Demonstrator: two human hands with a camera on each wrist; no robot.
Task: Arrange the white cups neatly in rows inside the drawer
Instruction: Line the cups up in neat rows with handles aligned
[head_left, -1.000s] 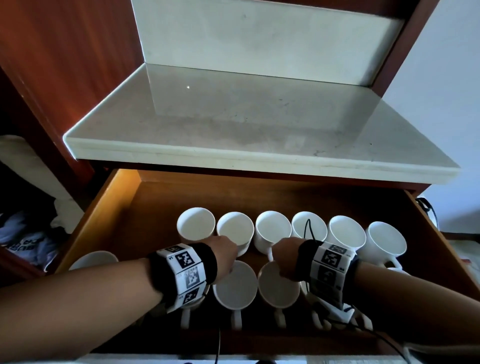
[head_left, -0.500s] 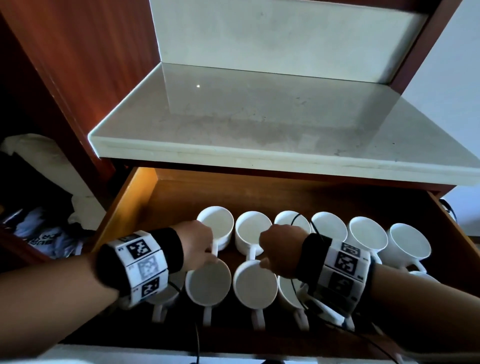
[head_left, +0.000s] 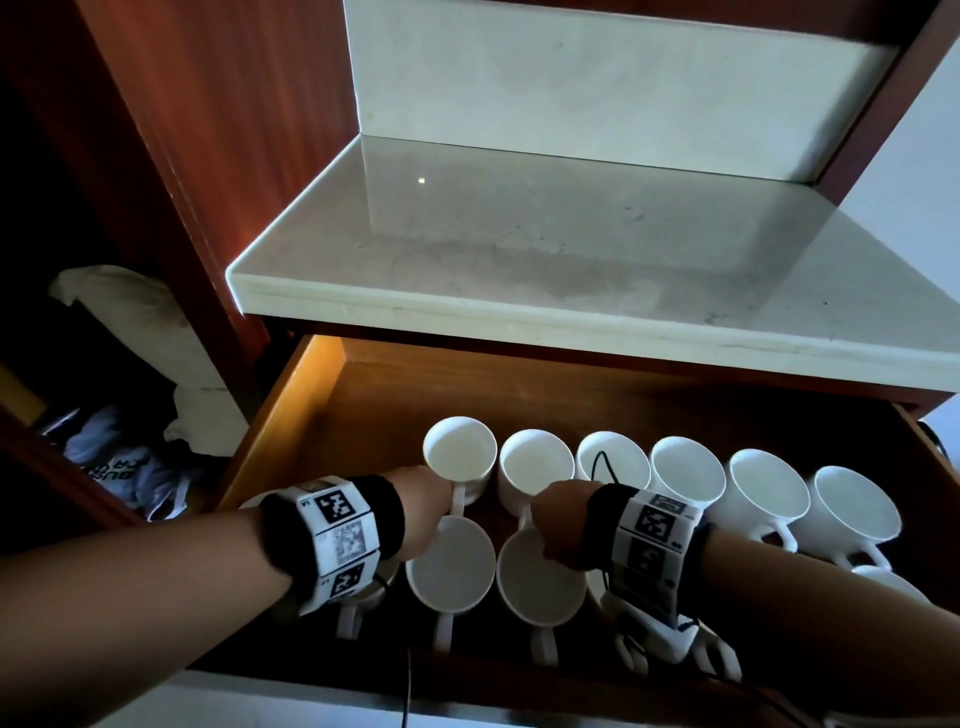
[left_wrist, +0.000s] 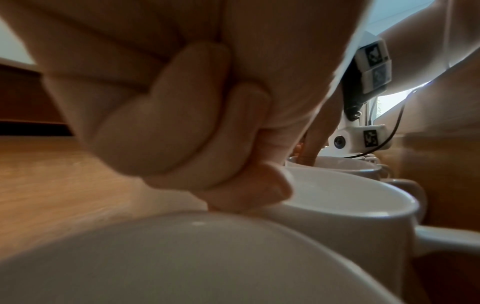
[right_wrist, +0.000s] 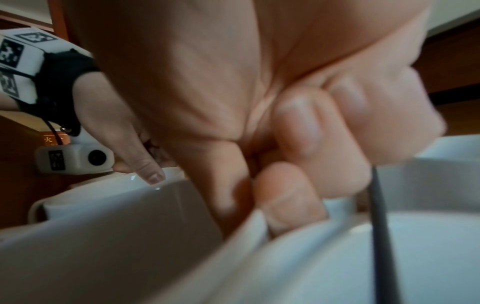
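Observation:
The open wooden drawer (head_left: 306, 400) holds white cups in two rows. The back row runs from a leftmost cup (head_left: 460, 460) to a rightmost cup (head_left: 854, 512), all with handles toward me. My left hand (head_left: 423, 512) grips the handle of the leftmost back cup, fingers curled (left_wrist: 249, 185). My right hand (head_left: 558, 525) curls on the handle of the second back cup (head_left: 535, 465), its fingertips (right_wrist: 285, 195) tucked against white ceramic. Front-row cups (head_left: 449, 566) (head_left: 543, 577) sit just below both hands. My wrists hide other front cups.
A pale stone counter (head_left: 571, 249) overhangs the drawer's back. The drawer floor (head_left: 374, 415) behind and left of the cups is bare wood. Left of the cabinet lie a white cloth (head_left: 119, 291) and a printed bag (head_left: 124, 467). A black cable (head_left: 605, 462) loops over my right wrist.
Both hands have shifted left along the back row by about one cup. My head has turned, so the drawer sits further right in view.

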